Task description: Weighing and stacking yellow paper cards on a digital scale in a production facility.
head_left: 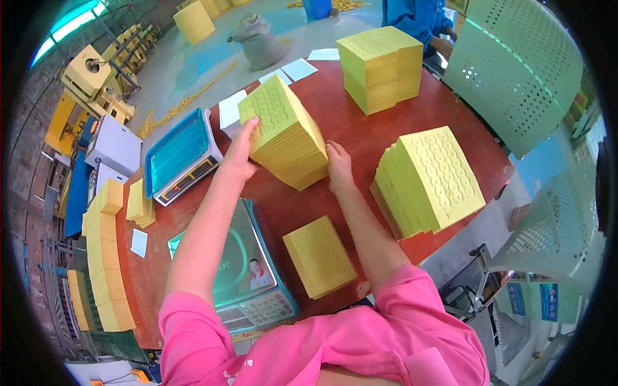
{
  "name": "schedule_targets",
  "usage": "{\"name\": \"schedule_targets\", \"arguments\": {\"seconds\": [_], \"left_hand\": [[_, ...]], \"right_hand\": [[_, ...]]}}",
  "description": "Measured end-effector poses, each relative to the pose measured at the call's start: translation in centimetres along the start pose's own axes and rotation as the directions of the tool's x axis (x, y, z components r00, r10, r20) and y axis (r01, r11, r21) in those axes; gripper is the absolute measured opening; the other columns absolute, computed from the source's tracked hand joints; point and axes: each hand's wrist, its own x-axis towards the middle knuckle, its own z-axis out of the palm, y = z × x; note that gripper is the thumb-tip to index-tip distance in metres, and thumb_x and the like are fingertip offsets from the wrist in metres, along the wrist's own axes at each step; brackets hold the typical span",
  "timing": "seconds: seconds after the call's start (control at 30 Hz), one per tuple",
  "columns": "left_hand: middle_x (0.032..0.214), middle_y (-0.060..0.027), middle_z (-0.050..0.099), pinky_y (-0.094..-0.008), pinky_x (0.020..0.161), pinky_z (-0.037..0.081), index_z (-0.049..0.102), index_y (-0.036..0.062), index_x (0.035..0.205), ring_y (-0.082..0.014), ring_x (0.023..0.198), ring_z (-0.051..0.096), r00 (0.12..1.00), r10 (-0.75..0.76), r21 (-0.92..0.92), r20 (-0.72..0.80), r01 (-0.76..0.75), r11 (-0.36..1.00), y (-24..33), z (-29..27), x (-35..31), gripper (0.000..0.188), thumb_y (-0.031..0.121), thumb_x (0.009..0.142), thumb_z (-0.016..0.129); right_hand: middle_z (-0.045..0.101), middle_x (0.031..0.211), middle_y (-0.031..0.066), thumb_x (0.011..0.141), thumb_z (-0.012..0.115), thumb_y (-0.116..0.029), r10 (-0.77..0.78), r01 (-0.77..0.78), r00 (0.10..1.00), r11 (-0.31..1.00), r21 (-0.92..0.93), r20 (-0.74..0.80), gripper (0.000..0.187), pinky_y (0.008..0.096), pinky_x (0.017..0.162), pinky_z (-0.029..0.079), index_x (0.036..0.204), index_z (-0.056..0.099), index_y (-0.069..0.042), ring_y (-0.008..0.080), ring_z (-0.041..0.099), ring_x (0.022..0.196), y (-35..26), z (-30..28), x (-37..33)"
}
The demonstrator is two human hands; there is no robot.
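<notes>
A tall stack of yellow paper sheets, its top sheet stamped with chained rings, is gripped between my two hands near the middle of the red table. My left hand presses on its left side, fingers at the upper edge. Against its lower right side, my right hand is closed. The stack leans a little; whether its base touches the table I cannot tell. A lower yellow paper stack lies between my forearms. To the right stands a larger stack with uneven edges, and another stack is at the far side.
Partly under my left forearm is a digital scale; a second scale with a blue tray stands farther left. Small yellow bundles line the table's left edge. White sheets lie beyond. A perforated green chair and a blue-sleeved person are at right.
</notes>
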Motion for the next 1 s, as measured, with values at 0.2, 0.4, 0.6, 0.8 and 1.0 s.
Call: {"name": "schedule_targets", "arguments": {"seconds": [0.2,0.4,0.6,0.8,1.0], "left_hand": [[0.134,-0.0084,0.054,-0.0665,0.095,0.039,0.047,0.0167,0.138,-0.0301,0.125,0.049,0.993,-0.115,0.148,-0.027,0.118,0.982,-1.7,2.1,2.1,0.06,0.051,0.091,0.059],[0.153,-0.0165,0.033,-0.077,0.102,0.025,0.034,0.0157,0.15,-0.0431,0.14,0.031,0.918,-0.395,0.266,0.026,0.375,0.888,-0.7,1.2,1.7,0.084,0.066,0.087,0.057],[0.153,-0.0214,0.029,-0.0765,0.102,0.026,0.03,0.017,0.152,-0.0466,0.14,0.028,0.948,-0.295,0.148,0.123,0.276,0.95,-3.6,4.4,4.6,0.089,0.07,0.086,0.055],[0.156,-0.0243,0.019,-0.0749,0.104,0.026,0.022,0.0213,0.155,-0.0489,0.143,0.021,0.965,-0.247,0.171,0.087,0.23,0.958,-3.3,10.0,11.9,0.096,0.076,0.082,0.054],[0.159,-0.0209,0.015,-0.0721,0.1,0.036,0.02,0.0214,0.156,-0.0487,0.14,0.024,0.966,-0.25,0.321,0.063,0.217,0.922,-2.7,14.3,16.4,0.095,0.075,0.084,0.051]], "right_hand": [[0.064,0.122,0.015,0.096,0.053,-0.02,-0.211,0.175,0.975,0.922,-0.346,-0.069,0.037,0.0355,0.1,0.043,0.125,0.06,0.001,0.0253,0.059,0.115,0.8,-2.3,2.2],[0.064,0.112,0.0205,0.086,0.062,-0.007,-0.367,0.379,0.92,0.739,-0.557,0.139,0.026,0.0394,0.088,0.049,0.11,0.059,0.003,0.0336,0.062,0.106,-0.5,-4.8,-6.4],[0.063,0.11,0.0206,0.085,0.065,-0.007,-0.424,0.483,0.875,0.733,-0.479,0.233,0.033,0.0378,0.085,0.051,0.115,0.055,0.004,0.0293,0.064,0.101,-0.7,-2.2,-4.4],[0.049,0.134,0.0297,0.084,0.066,-0.01,-0.534,0.501,0.836,0.642,-0.581,0.13,0.061,0.0439,0.102,0.043,0.139,0.042,0.002,0.0415,0.049,0.126,0.3,-2.1,1.1],[0.048,0.142,0.0214,0.083,0.065,-0.002,-0.485,0.458,0.865,0.654,-0.602,0.131,0.066,0.0426,0.107,0.041,0.144,0.04,-0.001,0.0375,0.047,0.13,0.7,-2.5,2.2]]}}
